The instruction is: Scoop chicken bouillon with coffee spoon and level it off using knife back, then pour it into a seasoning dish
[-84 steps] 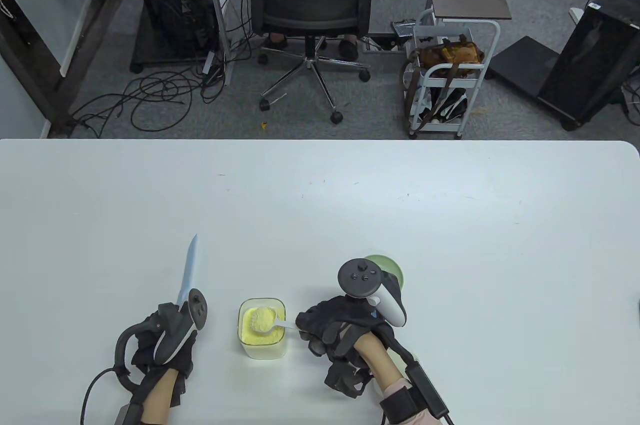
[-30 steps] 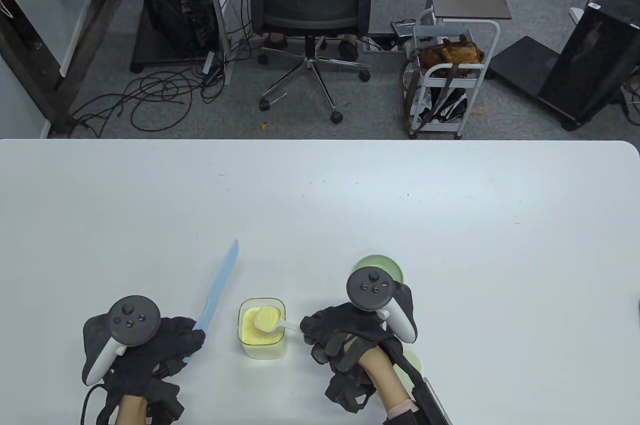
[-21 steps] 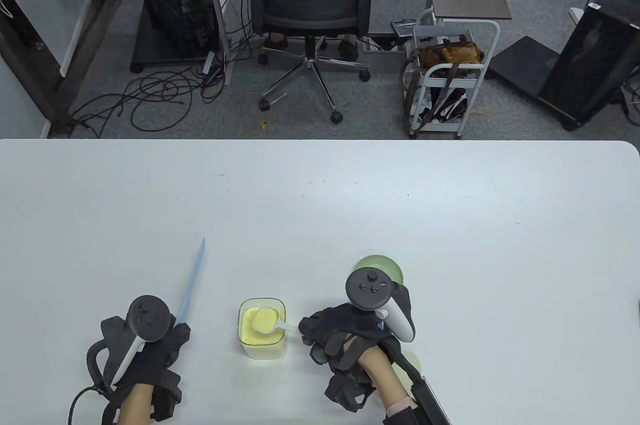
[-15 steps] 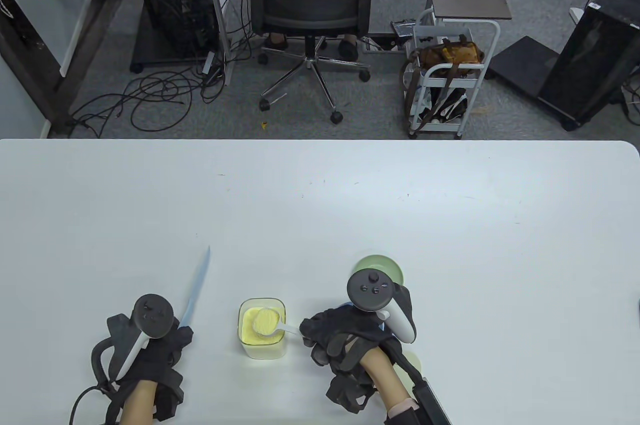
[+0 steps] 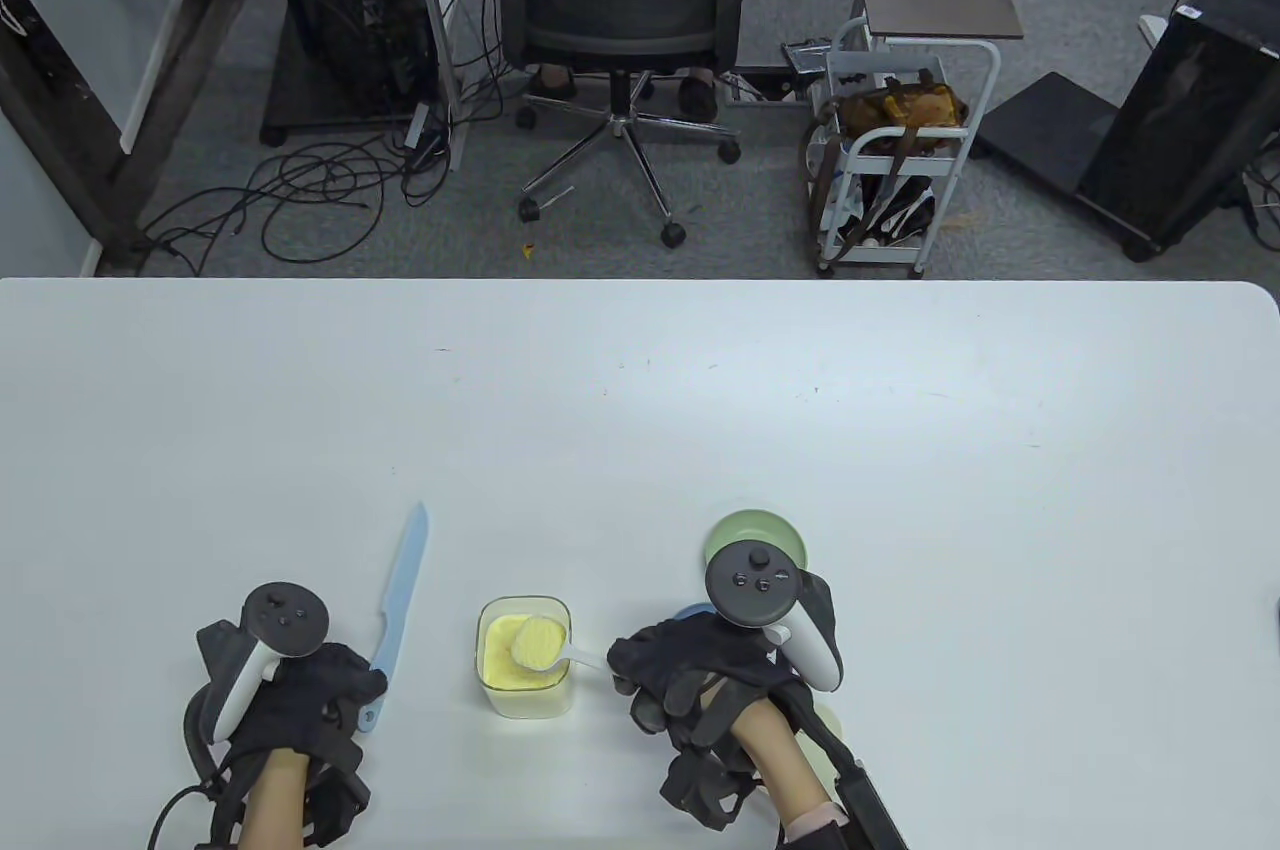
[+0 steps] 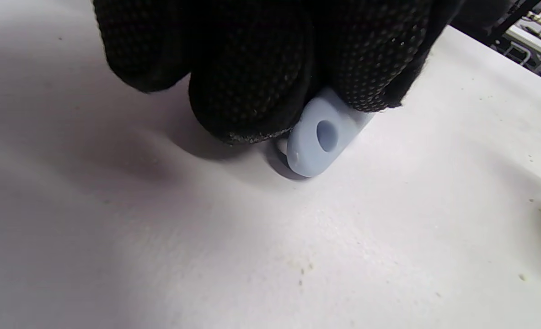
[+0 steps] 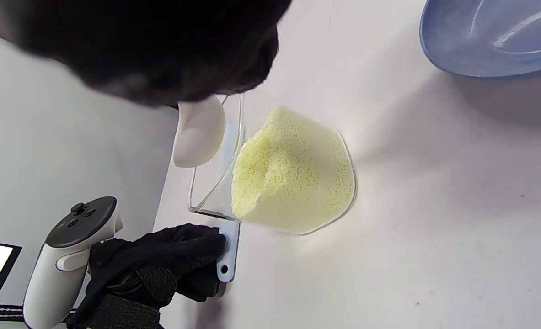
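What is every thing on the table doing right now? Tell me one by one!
Left hand: grips the knife's handle.
Knife: light blue, lying flat on the table, tip pointing away.
Right hand: holds the spoon's handle.
Spoon: white, full of yellow powder, above the tub.
Tub: clear, open, part full of yellow powder.
Green dish: partly hidden behind the right hand.
Blue dish: looks empty.

Knife (image 5: pixel 400 590) left of container (image 5: pixel 525 657), dish (image 5: pixel 757 530) probably behind-right.
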A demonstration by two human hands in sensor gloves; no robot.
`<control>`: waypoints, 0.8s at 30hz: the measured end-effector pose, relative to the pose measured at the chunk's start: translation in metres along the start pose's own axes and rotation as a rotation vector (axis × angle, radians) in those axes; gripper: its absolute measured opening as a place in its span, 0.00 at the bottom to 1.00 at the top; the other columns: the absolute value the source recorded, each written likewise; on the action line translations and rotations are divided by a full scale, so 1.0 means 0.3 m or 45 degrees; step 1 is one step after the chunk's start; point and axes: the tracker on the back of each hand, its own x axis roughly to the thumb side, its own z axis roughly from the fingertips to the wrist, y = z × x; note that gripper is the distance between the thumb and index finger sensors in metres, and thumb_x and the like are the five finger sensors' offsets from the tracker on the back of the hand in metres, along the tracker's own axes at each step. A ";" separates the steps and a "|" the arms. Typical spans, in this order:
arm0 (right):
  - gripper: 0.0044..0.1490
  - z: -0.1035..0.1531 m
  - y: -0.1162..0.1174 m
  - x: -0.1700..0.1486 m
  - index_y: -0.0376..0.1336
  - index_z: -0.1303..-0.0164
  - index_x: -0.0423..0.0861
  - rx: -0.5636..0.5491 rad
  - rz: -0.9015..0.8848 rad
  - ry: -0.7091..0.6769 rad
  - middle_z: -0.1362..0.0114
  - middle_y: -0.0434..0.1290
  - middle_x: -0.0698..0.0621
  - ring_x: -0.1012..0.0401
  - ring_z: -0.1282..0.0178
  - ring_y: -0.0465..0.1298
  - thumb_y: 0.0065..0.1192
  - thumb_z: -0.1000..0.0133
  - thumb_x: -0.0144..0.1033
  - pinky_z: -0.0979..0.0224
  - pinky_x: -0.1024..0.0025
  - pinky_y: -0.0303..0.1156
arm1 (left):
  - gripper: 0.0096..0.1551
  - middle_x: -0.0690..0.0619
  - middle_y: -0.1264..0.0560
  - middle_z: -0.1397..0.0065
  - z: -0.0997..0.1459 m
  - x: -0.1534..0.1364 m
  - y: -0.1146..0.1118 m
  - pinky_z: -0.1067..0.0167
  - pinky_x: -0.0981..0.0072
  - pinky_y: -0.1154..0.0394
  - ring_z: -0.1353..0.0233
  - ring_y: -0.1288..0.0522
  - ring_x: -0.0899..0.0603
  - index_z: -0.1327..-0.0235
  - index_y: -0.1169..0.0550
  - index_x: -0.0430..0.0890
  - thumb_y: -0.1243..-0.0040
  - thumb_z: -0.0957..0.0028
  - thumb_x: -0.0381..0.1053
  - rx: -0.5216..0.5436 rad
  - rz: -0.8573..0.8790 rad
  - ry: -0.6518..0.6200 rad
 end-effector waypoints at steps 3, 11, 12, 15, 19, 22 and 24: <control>0.25 0.001 0.002 -0.001 0.68 0.63 0.28 0.002 -0.004 0.001 0.80 0.80 0.48 0.70 0.99 0.74 0.59 0.49 0.38 0.88 0.67 0.75 | 0.23 0.45 0.15 0.60 0.001 -0.005 0.004 0.61 0.63 0.20 0.67 0.15 0.54 0.58 0.15 0.43 0.27 0.61 0.54 0.061 -0.057 0.039; 0.25 0.018 -0.001 0.006 0.68 0.64 0.28 -0.010 0.004 -0.010 0.80 0.80 0.48 0.70 0.99 0.74 0.59 0.50 0.38 0.88 0.67 0.75 | 0.22 0.45 0.15 0.60 0.007 0.002 0.002 0.60 0.63 0.20 0.67 0.16 0.54 0.59 0.15 0.44 0.28 0.61 0.54 0.126 -0.121 0.053; 0.25 0.022 -0.003 0.007 0.68 0.64 0.28 -0.016 0.001 -0.012 0.80 0.80 0.48 0.70 0.99 0.74 0.59 0.50 0.38 0.88 0.67 0.75 | 0.22 0.45 0.15 0.59 0.010 0.004 0.002 0.60 0.63 0.20 0.66 0.16 0.54 0.58 0.15 0.44 0.27 0.61 0.54 0.127 -0.123 0.050; 0.25 0.033 -0.008 0.007 0.68 0.64 0.28 -0.034 -0.003 -0.018 0.80 0.80 0.48 0.70 0.99 0.74 0.59 0.50 0.38 0.88 0.67 0.75 | 0.22 0.45 0.15 0.57 0.031 0.017 0.016 0.58 0.62 0.21 0.64 0.15 0.53 0.56 0.15 0.44 0.27 0.59 0.54 0.169 -0.165 0.029; 0.25 0.052 -0.027 0.001 0.68 0.64 0.28 -0.071 -0.039 -0.033 0.80 0.80 0.48 0.70 0.99 0.74 0.59 0.50 0.38 0.88 0.67 0.75 | 0.36 0.40 0.21 0.38 0.082 0.030 0.051 0.45 0.54 0.24 0.46 0.16 0.46 0.37 0.24 0.43 0.37 0.53 0.62 0.322 0.048 -0.168; 0.25 0.076 -0.062 -0.021 0.68 0.64 0.28 -0.127 -0.068 -0.020 0.80 0.80 0.48 0.70 0.99 0.74 0.60 0.50 0.38 0.88 0.67 0.75 | 0.45 0.35 0.34 0.24 0.101 0.025 0.054 0.34 0.44 0.32 0.29 0.26 0.38 0.25 0.35 0.44 0.42 0.51 0.65 0.438 0.154 -0.211; 0.25 0.100 -0.095 -0.052 0.68 0.64 0.27 -0.180 -0.103 -0.001 0.80 0.80 0.48 0.69 0.99 0.74 0.60 0.50 0.38 0.88 0.67 0.74 | 0.50 0.35 0.42 0.19 0.100 0.028 0.048 0.30 0.39 0.37 0.23 0.32 0.37 0.21 0.43 0.45 0.45 0.51 0.68 0.424 0.120 -0.212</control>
